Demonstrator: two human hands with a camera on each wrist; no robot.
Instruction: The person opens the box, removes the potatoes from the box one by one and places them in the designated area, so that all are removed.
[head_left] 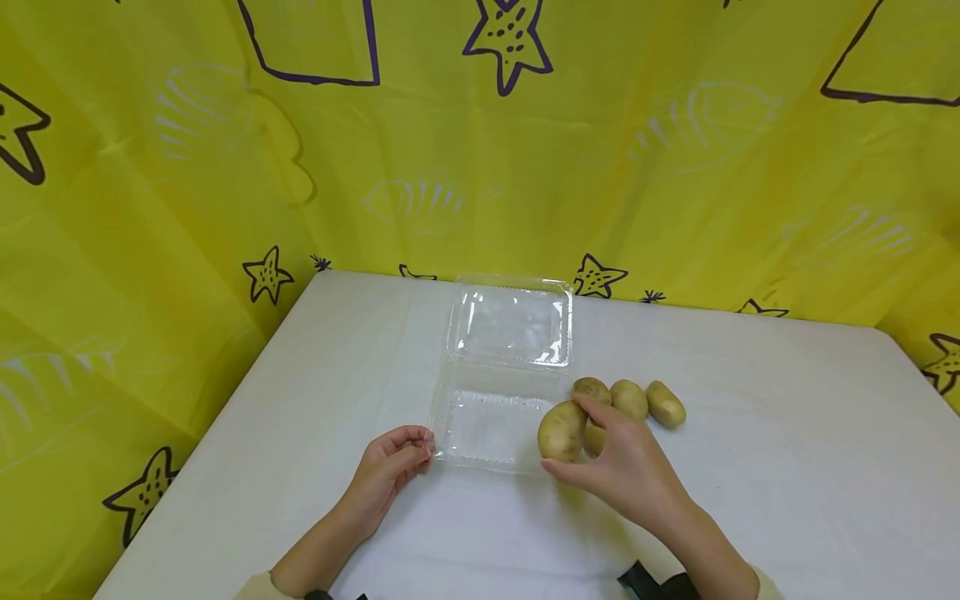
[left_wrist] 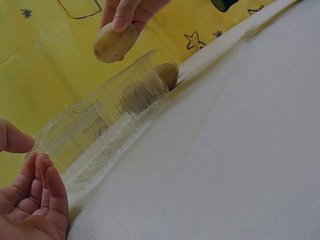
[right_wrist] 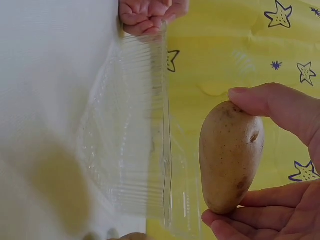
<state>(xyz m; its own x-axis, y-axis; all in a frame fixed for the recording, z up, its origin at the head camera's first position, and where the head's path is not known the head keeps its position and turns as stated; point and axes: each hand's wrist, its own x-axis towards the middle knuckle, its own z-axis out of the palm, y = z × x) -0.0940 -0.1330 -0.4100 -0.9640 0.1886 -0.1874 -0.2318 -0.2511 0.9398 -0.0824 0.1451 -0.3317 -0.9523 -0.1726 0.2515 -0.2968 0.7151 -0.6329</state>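
Note:
A clear plastic clamshell container (head_left: 491, 425) lies on the table with its lid (head_left: 512, 325) folded back, away from the person. My left hand (head_left: 393, 467) pinches the rim at its left side between thumb and fingers, as the left wrist view also shows. Between the thumb and fingertips of my right hand (head_left: 633, 467) is a potato (right_wrist: 231, 157), gripped at its two ends. It is raised above the table near the container's right edge. Several more potatoes (head_left: 629, 399) lie to the right of the container, one (head_left: 595, 440) partly hidden behind the right hand.
A white cloth covers the table (head_left: 787, 467). Behind it and along the left hangs a yellow curtain (head_left: 420, 142) with star and fish drawings. The upright lid reaches close to the table's back edge.

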